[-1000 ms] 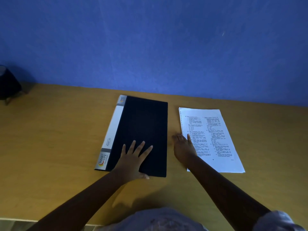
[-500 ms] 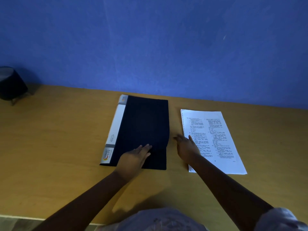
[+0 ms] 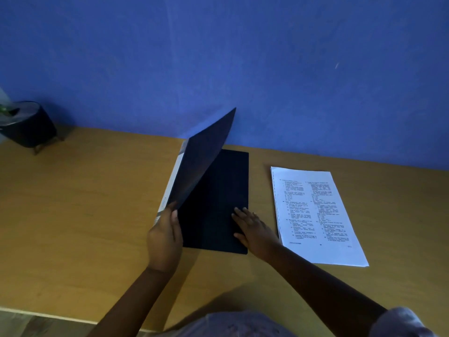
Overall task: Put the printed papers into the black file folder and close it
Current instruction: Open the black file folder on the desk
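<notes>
The black file folder [image 3: 218, 190] lies on the wooden table, its white spine at the left. Its front cover [image 3: 204, 159] stands lifted at a steep angle, hinged at the spine. My left hand [image 3: 165, 237] grips the cover's near corner. My right hand [image 3: 252, 229] lies flat, fingers spread, on the near right part of the folder's black inner side. A stack of printed papers [image 3: 315, 215] rests on the table just right of the folder, untouched.
A dark round pot on small legs [image 3: 26, 125] stands at the far left by the blue wall [image 3: 243, 57]. The wooden table [image 3: 85, 215] stretches left of the folder; its front edge runs along the bottom.
My left hand has lifted the front cover from flat to steeply raised. My right hand has moved from the table beside the papers onto the folder's inside.
</notes>
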Tool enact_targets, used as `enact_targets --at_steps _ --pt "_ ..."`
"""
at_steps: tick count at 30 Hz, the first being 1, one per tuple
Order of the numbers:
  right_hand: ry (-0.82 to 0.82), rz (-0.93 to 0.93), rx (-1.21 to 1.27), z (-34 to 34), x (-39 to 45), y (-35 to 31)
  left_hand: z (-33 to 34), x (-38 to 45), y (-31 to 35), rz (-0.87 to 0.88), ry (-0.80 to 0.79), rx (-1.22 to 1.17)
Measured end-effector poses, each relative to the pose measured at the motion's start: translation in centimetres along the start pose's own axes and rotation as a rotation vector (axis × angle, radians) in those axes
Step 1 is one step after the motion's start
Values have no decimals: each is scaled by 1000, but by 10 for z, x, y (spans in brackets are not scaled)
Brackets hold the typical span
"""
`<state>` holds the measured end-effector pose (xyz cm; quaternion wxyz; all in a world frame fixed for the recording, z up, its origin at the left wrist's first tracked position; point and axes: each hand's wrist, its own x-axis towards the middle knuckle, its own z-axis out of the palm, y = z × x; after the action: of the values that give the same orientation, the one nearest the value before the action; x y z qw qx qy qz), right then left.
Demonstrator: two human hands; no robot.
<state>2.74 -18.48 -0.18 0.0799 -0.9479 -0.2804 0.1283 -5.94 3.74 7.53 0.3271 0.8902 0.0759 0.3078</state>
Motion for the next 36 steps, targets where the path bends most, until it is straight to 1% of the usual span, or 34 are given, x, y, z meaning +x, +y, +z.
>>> enact_targets --at_steps 7,12,16,18,20,23,25,27,29,31,35,36 --pt "-72 -29 -27 2 0 -8 -18 16 -16 -133 237 -20" --pt "-74 -34 1 1 -1 -5 -27 29 -46 -382 438 -100" --pt "-40 -28 -37 4 -1 -6 -29 35 -74 -546 500 -166" --pt "-18 -9 -27 6 -2 -6 -31 37 -90 -643 500 -197" --pt "-12 2 -29 8 -5 -6 -29 36 -106 -769 471 -205" --pt "-18 2 -39 8 -8 -5 -26 34 -127 -1012 352 -198" --pt "-24 0 -42 8 -9 -3 -24 35 -132 -1096 291 -196" --pt "-25 1 -48 7 -10 -2 -21 35 -132 -1119 269 -87" --pt "-29 8 -38 7 -10 -3 -18 36 -125 -1092 240 66" --pt "-33 11 -32 7 -11 -4 -12 37 -117 -993 144 148" --pt "-21 23 -5 7 -12 -6 11 38 -105 -611 -260 199" --pt "-19 25 -12 8 -13 -5 17 38 -102 -553 -348 208"
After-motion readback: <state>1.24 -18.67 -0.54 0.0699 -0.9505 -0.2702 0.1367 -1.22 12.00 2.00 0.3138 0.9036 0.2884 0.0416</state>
